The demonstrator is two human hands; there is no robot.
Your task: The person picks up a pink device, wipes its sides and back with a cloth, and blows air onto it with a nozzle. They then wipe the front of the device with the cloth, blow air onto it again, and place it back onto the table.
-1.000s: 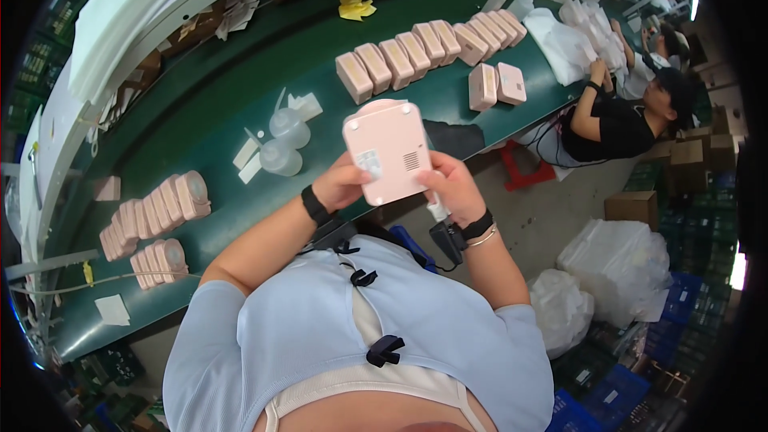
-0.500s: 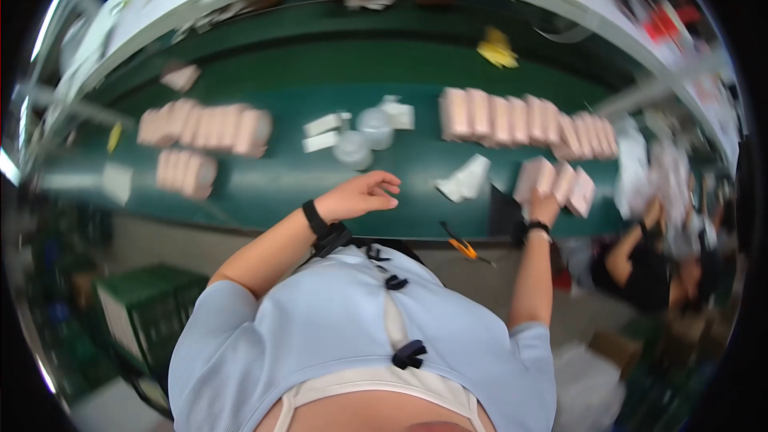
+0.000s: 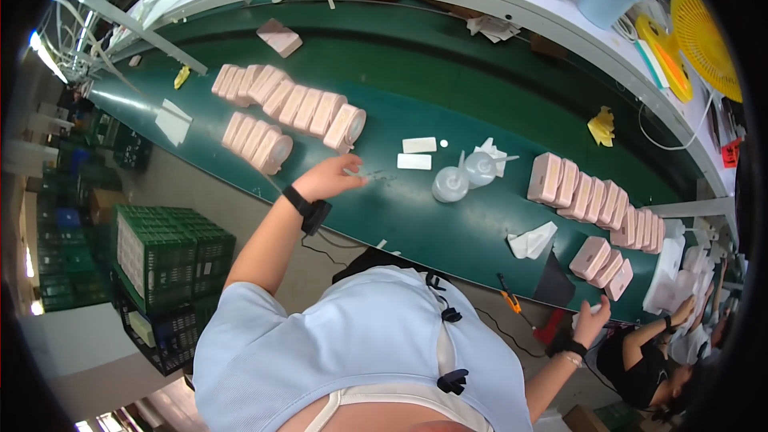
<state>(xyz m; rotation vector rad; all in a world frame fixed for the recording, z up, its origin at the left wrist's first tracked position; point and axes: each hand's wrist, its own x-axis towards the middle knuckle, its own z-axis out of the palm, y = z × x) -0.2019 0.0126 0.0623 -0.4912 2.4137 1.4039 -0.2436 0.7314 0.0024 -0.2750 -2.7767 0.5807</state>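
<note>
My feed shows L hand (image 3: 328,178) half-open, apparently empty, nr pink units (image 3: 306,109) rowed prob. for space; R hand (image 3: 591,322) part-open, can't tell if empty.

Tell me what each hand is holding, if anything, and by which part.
The left hand appears empty, loosely curled near the pink devices. For the right hand, too little shows to tell whether anything is held.

Pale pink, round-cornered units (image 3: 310,110) stand closely ranked on the green surface (image 3: 480,232). Left: long rear row, shorter front row (image 3: 254,141), end units (image 3: 346,128) showing rounded faces. Right: another long row (image 3: 594,196), trio (image 3: 600,262) nearer.
</note>
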